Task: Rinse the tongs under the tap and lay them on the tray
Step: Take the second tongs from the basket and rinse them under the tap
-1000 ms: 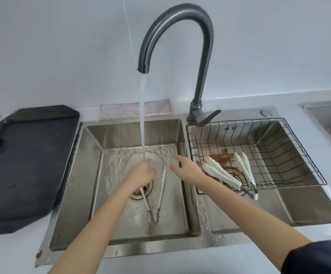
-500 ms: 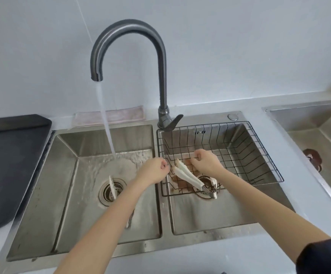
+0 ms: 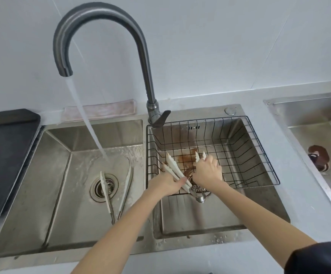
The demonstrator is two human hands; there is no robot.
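A pair of white-tipped metal tongs [image 3: 125,186] lies spread open on the floor of the left basin [image 3: 32,194], over the drain. Water runs from the tap [image 3: 141,46] into that basin. In the wire basket [image 3: 243,147] over the right basin, my left hand [image 3: 166,184] grips a second pair of tongs [image 3: 172,167] near its hinge. My right hand [image 3: 207,173] is closed over a third pair of tongs [image 3: 197,156]; only its white tips show above my fingers. The black tray [image 3: 6,155] sits on the counter at the far left.
A folded pinkish cloth [image 3: 101,110] lies behind the left basin. The tap lever [image 3: 161,118] points toward the basket. Another steel sink [image 3: 318,135] with a brown drain plug [image 3: 318,157] is at the far right. The counter edge runs along the bottom.
My left hand let go of the tongs in the left basin and moved into the basket. Both hands have now closed on tongs there. My view has shifted right.
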